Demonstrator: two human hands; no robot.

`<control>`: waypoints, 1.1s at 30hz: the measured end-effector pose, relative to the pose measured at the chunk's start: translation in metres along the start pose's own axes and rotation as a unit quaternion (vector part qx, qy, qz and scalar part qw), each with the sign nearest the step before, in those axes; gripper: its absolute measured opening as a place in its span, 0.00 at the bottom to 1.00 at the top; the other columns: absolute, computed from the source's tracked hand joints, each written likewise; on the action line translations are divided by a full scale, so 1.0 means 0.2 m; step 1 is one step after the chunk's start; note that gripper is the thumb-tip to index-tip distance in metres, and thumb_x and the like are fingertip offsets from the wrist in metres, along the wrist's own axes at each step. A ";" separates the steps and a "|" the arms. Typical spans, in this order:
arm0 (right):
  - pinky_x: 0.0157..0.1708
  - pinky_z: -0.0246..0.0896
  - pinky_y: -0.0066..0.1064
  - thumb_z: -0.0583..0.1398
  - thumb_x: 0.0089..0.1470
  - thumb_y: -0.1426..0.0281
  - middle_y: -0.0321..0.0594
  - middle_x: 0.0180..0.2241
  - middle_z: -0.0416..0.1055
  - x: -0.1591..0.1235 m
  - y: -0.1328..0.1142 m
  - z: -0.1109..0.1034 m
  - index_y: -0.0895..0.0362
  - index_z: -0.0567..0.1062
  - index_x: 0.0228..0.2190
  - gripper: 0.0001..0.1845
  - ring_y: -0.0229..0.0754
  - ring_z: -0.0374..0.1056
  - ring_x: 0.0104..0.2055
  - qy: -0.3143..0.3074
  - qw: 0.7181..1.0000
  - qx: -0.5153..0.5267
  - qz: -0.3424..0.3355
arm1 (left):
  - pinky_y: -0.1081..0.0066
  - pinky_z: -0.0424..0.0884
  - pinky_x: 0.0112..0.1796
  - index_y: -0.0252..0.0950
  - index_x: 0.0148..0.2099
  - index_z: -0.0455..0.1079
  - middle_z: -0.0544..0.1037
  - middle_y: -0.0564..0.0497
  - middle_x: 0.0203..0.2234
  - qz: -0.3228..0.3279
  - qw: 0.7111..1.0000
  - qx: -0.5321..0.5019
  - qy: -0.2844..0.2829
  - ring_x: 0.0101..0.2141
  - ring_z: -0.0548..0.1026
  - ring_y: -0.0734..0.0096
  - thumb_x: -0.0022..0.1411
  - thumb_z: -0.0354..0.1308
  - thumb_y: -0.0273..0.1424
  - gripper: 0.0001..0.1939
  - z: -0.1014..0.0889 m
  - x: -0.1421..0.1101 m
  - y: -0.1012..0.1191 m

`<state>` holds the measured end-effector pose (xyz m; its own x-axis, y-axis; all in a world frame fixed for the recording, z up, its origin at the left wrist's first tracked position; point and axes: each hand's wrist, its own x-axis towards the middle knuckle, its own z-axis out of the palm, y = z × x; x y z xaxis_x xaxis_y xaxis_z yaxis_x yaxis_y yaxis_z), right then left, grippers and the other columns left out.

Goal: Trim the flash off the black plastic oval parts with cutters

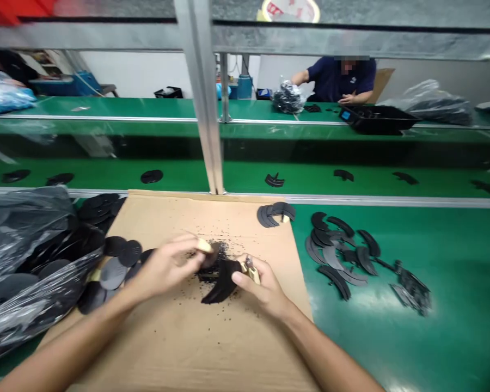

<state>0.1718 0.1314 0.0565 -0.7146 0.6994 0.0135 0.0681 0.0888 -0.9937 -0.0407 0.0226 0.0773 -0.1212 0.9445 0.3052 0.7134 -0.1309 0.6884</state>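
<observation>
My right hand (265, 286) grips a curved black plastic piece (224, 282) between thumb and fingers, over the middle of a cardboard sheet (179, 337). Just left of it, my left hand (169, 265) is closed, thumb against fingers, at a small dark thing (213, 256) too blurred to name. Pale yellow covers sit on some fingertips of both hands. Tiny black crumbs (224, 247) are scattered on the cardboard around and under the hands. Beneath the curved piece, another dark object is partly hidden.
Black discs (113, 273) and a clear plastic bag (24, 234) of them lie left. Several curved pieces (330, 256) lie on the green table at right. Behind, parts rest on a green strip (237, 171) past a metal post (204, 109). A co-worker (338, 81) sits opposite.
</observation>
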 end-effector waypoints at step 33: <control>0.27 0.51 0.28 0.62 0.56 0.59 0.30 0.23 0.55 0.11 0.08 0.04 0.54 0.64 0.24 0.17 0.35 0.51 0.26 0.070 0.997 -0.033 0.006 | 0.72 0.81 0.38 0.38 0.58 0.72 0.81 0.47 0.44 -0.052 0.974 -0.157 0.152 0.36 0.79 0.73 0.66 0.62 0.31 0.19 0.25 -0.07 -0.11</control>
<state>0.1524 0.1422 0.0407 -0.6092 0.7927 0.0213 0.1255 0.1229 -0.9844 -0.0203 0.0280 0.0259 -0.4150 0.8311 0.3703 0.4450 -0.1696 0.8793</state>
